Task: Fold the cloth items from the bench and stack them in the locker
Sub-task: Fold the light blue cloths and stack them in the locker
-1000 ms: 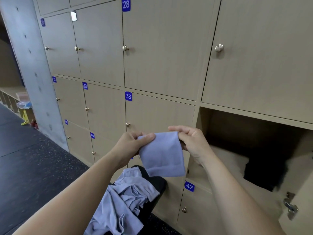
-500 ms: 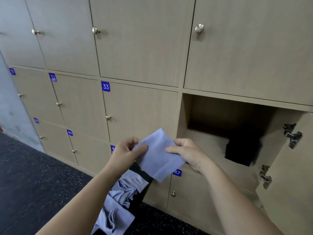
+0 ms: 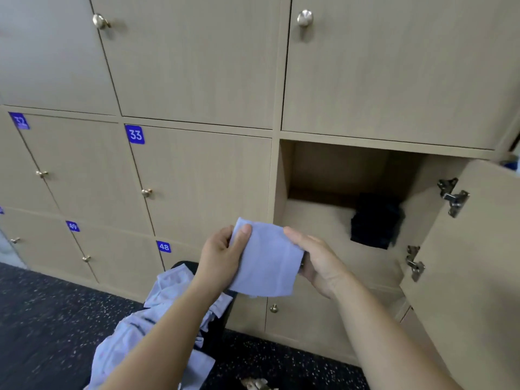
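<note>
Shut doors (image 3: 202, 181) of pale wood grain are filling the wall. A blue plate reading 33 (image 3: 135, 134) is sitting at the top left corner of one door, and a small brass knob (image 3: 146, 192) is sticking out near that door's left edge. Further left, a plate marked 32 (image 3: 19, 121) is catching the light. In the row below, plate 49 (image 3: 73, 226) and plate 48 (image 3: 164, 246) are showing. Up top, a bigger round knob (image 3: 100, 21) is gleaming on one door and a silvery knob (image 3: 304, 18) on the next. The floor (image 3: 42, 319) is lying dark with pale speckles, and a small brownish scrap (image 3: 254, 383) is lying on it at the bottom edge, too cut off to make out.
</note>
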`<state>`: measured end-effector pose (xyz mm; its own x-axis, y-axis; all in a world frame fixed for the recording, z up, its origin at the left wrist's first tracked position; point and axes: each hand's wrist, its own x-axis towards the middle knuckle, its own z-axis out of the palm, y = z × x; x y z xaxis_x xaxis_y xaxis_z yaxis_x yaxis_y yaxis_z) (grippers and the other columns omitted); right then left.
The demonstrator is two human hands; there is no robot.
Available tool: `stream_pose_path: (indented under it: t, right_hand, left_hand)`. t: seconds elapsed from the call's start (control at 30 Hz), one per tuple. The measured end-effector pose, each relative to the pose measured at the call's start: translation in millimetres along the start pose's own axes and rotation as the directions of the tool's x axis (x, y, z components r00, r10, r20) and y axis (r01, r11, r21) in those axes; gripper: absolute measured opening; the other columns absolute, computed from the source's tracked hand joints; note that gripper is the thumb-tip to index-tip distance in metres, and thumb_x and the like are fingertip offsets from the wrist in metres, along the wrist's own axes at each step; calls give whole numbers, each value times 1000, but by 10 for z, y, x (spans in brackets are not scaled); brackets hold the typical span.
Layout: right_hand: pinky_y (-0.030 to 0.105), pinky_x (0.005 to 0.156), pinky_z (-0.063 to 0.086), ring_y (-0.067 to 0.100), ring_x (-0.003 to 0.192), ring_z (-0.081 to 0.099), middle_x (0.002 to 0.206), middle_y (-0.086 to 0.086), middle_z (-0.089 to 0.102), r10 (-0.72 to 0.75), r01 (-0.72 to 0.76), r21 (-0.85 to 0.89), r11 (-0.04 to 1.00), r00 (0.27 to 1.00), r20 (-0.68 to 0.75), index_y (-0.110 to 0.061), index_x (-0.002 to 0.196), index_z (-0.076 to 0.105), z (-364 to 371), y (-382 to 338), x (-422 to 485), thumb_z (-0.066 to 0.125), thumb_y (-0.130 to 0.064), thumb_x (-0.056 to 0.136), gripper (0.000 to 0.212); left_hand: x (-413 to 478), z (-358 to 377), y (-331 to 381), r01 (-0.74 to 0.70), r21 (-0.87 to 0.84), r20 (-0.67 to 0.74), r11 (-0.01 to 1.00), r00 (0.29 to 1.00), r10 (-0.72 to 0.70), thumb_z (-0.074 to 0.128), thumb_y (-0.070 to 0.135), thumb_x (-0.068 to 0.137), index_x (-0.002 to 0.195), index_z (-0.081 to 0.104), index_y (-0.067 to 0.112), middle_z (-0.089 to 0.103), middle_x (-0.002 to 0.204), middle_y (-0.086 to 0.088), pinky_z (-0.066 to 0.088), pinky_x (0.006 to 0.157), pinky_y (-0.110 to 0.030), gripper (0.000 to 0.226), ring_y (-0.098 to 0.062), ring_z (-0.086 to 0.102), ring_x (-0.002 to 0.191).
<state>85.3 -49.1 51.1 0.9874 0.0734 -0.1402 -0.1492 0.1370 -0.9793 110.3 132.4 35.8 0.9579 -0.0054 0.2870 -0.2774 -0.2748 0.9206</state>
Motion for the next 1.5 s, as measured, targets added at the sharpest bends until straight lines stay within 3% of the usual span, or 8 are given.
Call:
stream_pose_path:
  t: [0.13, 0.37, 0.63, 0.87, 0.97, 1.13, 1.3, 1.5]
  right_hand:
    - [30, 79, 56, 15, 90, 72, 95, 1, 76, -45, 72, 132, 989, 979, -197, -13, 97, 72, 131, 177, -58, 64, -40, 86, 30]
    - [24, 51, 35, 6, 50, 42, 52, -8, 47, -406, 241, -339, 909, 692, -596, -14, 58, 45, 19, 525, 119, 58, -34, 94, 42]
    - [18, 42, 38, 12, 48, 47, 59, 5, 51, -156, 244, 62, 968, 776, -612, 8, 68, 51, -513, 659, 358, 60, -31, 94, 48]
    - [30, 54, 32, 18, 53, 38, 51, 0, 37, -127, 80, -100, 992, 701, -701, -14, 52, 34, -1252, 1061, 846, 65, -36, 89, 53]
    - [31, 55, 30, 19, 53, 35, 50, 1, 35, -107, -50, -195, 979, 692, -714, -15, 51, 33, -1636, 1226, 1108, 65, -33, 89, 53]
    - [29, 56, 34, 15, 60, 44, 62, 4, 54, -75, -140, -299, 944, 791, -608, -3, 69, 62, -2093, 1396, 1421, 64, -12, 89, 22]
    - [30, 67, 42, 20, 73, 57, 77, 8, 65, -137, -178, -420, 890, 774, -619, -5, 83, 69, -2392, 1545, 1702, 64, -8, 87, 7]
    - [39, 74, 51, 28, 80, 66, 84, 8, 71, -167, -163, -452, 877, 779, -604, -21, 81, 65, -2549, 1777, 1971, 65, -4, 83, 18]
  left_hand:
    - [-5, 206, -30, -5, -72, -90, 997, 996, -2, 57, 36, 97, 72, 49, -2, 42, 57, 9, 32, 47, -14, 46, -2, 35, 49]
    - [32, 584, -202, 45, -74, -172, 996, 983, -58, 59, 36, 95, 65, 40, 6, 37, 58, 3, 29, 50, -17, 45, -4, 32, 50]
    - [95, 1138, -302, 411, -558, 122, 721, 900, -418, 59, 49, 91, 98, 67, -1, 74, 92, -17, 58, 72, -48, 50, -34, 72, 81]
    - [435, 1686, -719, 592, -399, 222, 701, 804, -552, 68, 47, 87, 106, 61, -14, 71, 96, -28, 58, 77, -58, 64, -44, 70, 86]
    - [624, 1905, -1037, 643, -331, 279, 690, 766, -580, 65, 14, 92, 98, 66, -13, 71, 96, -28, 59, 75, -43, 28, -33, 72, 82]
    - [973, 2290, -1520, 492, -88, 233, 866, 855, -462, 57, -8, 90, 88, 75, 8, 73, 72, 4, 50, 56, -17, 24, -7, 67, 65]
    - [1331, 2730, -1846, 320, 142, 197, 937, 918, -344, 63, 1, 85, 110, 71, 14, 75, 91, 6, 55, 86, -35, 29, -14, 71, 91]
    - [1459, 3010, -2031, 266, 215, 185, 940, 934, -307, 62, 1, 87, 117, 66, 14, 72, 96, 3, 39, 65, -4, 33, -13, 66, 91]
